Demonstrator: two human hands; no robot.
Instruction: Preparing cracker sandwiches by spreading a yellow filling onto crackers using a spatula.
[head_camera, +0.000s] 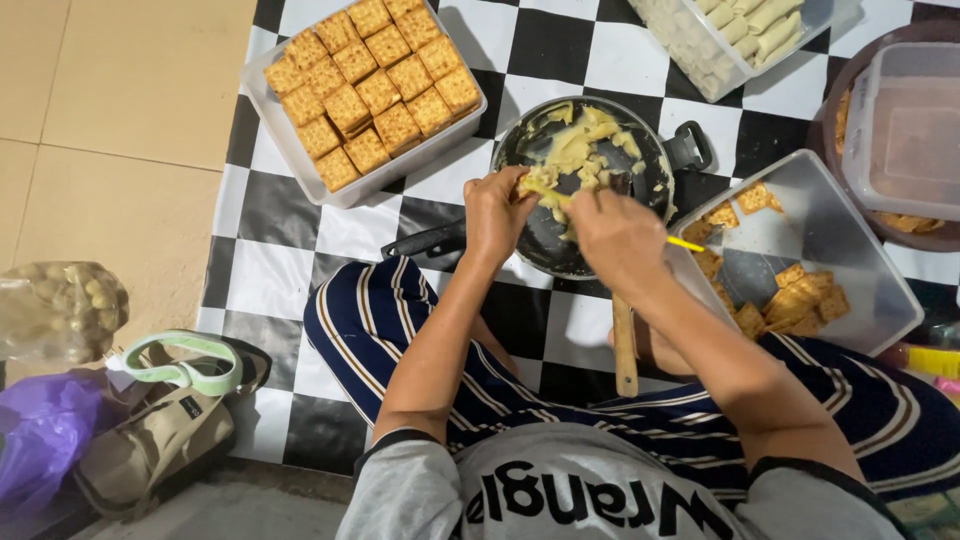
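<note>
Hands meet over the near rim of the pan (640, 150). The left hand (495, 215) pinches a cracker (533, 187) at its fingertips; the right hand (620, 235), just beside it, grips a yellow-handled spreader (686, 243) whose long axis runs left toward the cracker. Yellow filling (578, 150) lies just beyond both hands, nearer the right one.
</note>
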